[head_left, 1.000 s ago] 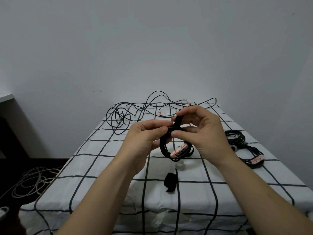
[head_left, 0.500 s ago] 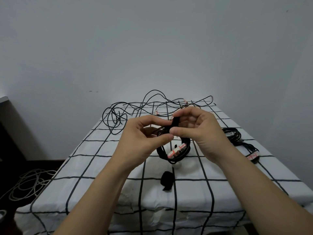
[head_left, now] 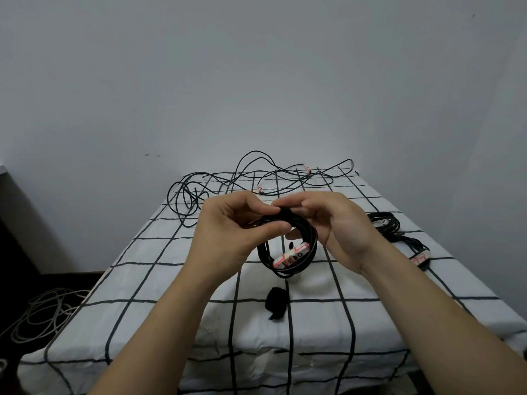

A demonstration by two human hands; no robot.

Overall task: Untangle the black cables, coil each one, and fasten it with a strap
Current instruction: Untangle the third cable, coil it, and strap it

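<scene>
Hands [head_left: 228, 232] [head_left: 345, 229] tight around coiled cable [head_left: 312, 246]

The cloth [head_left: 159, 280] is matt fabric, slightly creased. The coil [head_left: 312, 249] has a smooth, faintly shiny plastic sheath; the strap roll [head_left: 276, 305] looks fuzzy and matt.

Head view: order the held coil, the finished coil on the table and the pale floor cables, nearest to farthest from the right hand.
1. Held coil: centre, gripped in the right hand's fingers.
2. Finished coil: lying on the table, to the hand's right.
3. Pale floor cables: far left, down beside the table.
</scene>
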